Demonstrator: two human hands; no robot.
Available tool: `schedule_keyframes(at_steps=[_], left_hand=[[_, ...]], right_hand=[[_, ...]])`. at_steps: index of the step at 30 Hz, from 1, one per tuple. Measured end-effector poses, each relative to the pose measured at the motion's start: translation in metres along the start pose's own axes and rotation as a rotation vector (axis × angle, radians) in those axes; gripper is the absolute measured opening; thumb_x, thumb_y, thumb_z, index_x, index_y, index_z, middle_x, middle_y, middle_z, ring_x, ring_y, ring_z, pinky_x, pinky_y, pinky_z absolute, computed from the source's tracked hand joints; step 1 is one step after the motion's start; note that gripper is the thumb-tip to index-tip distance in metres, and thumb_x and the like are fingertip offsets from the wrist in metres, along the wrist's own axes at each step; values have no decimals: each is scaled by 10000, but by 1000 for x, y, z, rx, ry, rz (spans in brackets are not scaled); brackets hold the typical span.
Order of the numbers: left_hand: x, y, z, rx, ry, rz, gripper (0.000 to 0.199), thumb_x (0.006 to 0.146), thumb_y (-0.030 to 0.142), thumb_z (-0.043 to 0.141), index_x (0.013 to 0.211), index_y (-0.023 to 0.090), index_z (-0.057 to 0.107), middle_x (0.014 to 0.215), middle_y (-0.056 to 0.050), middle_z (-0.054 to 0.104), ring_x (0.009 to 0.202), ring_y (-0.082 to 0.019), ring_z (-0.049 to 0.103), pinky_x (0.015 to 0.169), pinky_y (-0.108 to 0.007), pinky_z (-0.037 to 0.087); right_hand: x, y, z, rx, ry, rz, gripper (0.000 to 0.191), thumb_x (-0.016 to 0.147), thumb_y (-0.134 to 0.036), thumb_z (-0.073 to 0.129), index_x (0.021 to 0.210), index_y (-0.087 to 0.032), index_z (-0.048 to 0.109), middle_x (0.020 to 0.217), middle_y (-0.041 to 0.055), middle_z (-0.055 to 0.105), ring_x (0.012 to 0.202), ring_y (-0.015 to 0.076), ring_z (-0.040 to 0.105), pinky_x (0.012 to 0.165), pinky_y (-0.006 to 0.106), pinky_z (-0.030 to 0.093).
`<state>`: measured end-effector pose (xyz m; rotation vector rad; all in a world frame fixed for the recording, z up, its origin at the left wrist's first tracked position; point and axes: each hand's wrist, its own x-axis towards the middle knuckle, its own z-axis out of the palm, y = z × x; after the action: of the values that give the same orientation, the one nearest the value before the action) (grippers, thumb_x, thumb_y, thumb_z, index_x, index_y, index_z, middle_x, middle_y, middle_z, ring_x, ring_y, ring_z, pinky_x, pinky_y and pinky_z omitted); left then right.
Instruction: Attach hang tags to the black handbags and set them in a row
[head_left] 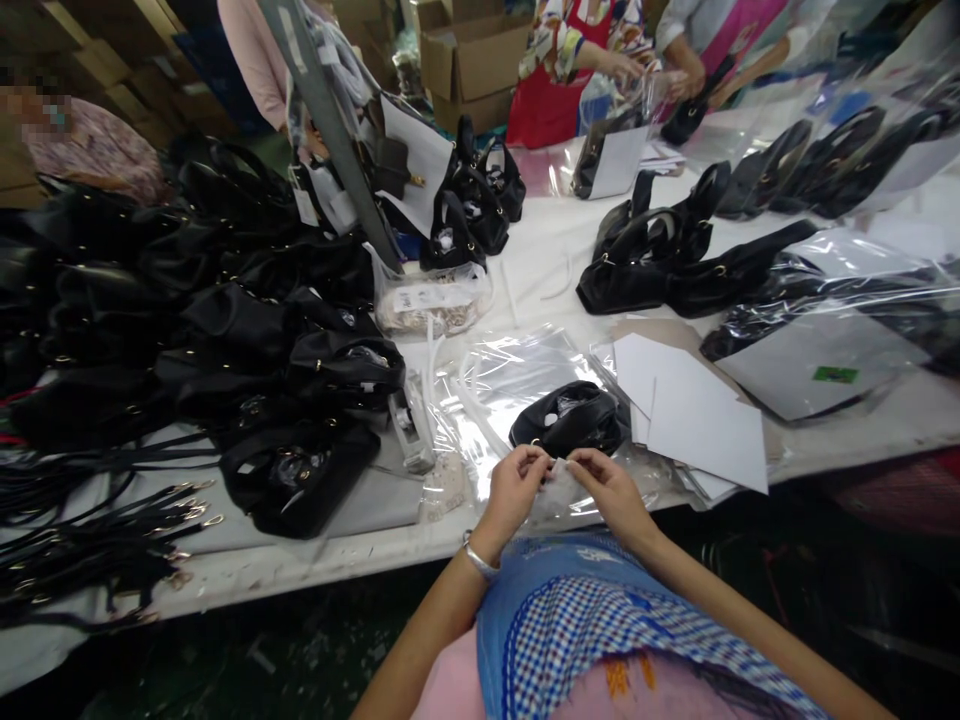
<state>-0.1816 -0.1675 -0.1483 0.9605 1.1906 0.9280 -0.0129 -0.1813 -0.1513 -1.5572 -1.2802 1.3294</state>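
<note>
A small whitish translucent piece, like thin plastic or tissue (557,484), is pinched between my two hands at the table's front edge. My left hand (519,487) grips its left side with thumb and fingertips. From the other side my right hand (609,488) holds it in the same way. Just beyond my fingers lies a black handbag (574,418) with clear wrapping showing in its opening. Under and around that bag are shiny clear plastic sleeves (510,370).
Black handbags (300,480) crowd the left, with straps and gold clasps (187,505) in front. A tape dispenser (411,425) stands left of the sleeves. White cards (697,420) are stacked at right, near wrapped bags (817,350). A grey post (330,130) rises behind; co-workers stand across the table.
</note>
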Motion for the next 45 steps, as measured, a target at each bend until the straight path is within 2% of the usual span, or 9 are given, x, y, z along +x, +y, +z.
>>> schedule_keyframes(at_steps=[4, 7, 11, 15, 17, 21, 24, 30, 45], left_hand=[[0, 1, 1, -80, 24, -29, 213, 818, 337, 662, 888, 141, 622, 782, -61, 688, 740, -172, 696, 578, -210, 501], [0, 1, 0, -129, 26, -31, 233, 790, 308, 697, 930, 140, 614, 789, -57, 689, 742, -168, 694, 634, -235, 527], [-2, 2, -1, -105, 37, -5, 257, 773, 281, 713, 971, 136, 637, 835, -68, 700, 769, -153, 677, 722, -261, 536], [-4, 1, -1, -87, 51, 13, 265, 770, 268, 716, 990, 139, 644, 870, -68, 699, 817, -153, 667, 773, -270, 531], [-5, -1, 0, -98, 50, 9, 267, 773, 273, 715, 993, 140, 644, 882, -70, 698, 827, -154, 664, 788, -276, 530], [-6, -4, 3, -136, 51, -13, 261, 780, 275, 703, 991, 137, 636, 901, -80, 696, 829, -154, 662, 795, -285, 529], [-6, -5, 6, -146, 64, -16, 250, 772, 273, 706, 971, 137, 636, 886, -75, 692, 811, -150, 661, 783, -278, 526], [-6, -5, 6, -154, 112, -2, 236, 767, 275, 713, 948, 144, 636, 833, -54, 686, 782, -142, 662, 762, -263, 518], [-6, -3, 7, -119, 148, 23, 209, 762, 269, 714, 915, 147, 639, 826, -59, 690, 790, -156, 667, 755, -269, 521]], right_hand=[[0, 2, 2, 62, -24, 73, 377, 829, -491, 607, 1027, -174, 659, 947, 73, 691, 851, 203, 628, 745, 322, 519], [0, -3, 2, -64, -29, -3, 350, 860, -461, 557, 1025, -189, 705, 1028, 87, 697, 951, 223, 632, 836, 358, 510], [-1, -6, 0, -246, 12, -120, 266, 886, -382, 530, 971, -226, 728, 1008, 65, 720, 955, 222, 646, 917, 399, 484], [0, -2, -2, -264, 89, -214, 217, 862, -382, 580, 904, -252, 749, 1062, 65, 698, 1060, 245, 603, 999, 446, 434], [0, 1, -1, -131, 120, -105, 239, 819, -426, 637, 893, -228, 748, 1010, 74, 701, 1010, 247, 618, 966, 441, 461], [-2, 0, 7, 329, 77, 261, 387, 699, -463, 761, 950, -171, 721, 875, 71, 711, 797, 203, 658, 836, 392, 543], [-6, -5, 13, 514, 17, 365, 363, 638, -418, 823, 876, -165, 719, 849, 57, 700, 776, 176, 656, 808, 338, 557], [-7, -10, 18, 557, 37, 366, 334, 617, -383, 851, 832, -164, 719, 815, 38, 696, 773, 151, 649, 766, 265, 550], [-6, -1, 19, 470, 57, 278, 324, 680, -413, 807, 877, -180, 698, 807, 37, 712, 782, 166, 656, 801, 308, 526]])
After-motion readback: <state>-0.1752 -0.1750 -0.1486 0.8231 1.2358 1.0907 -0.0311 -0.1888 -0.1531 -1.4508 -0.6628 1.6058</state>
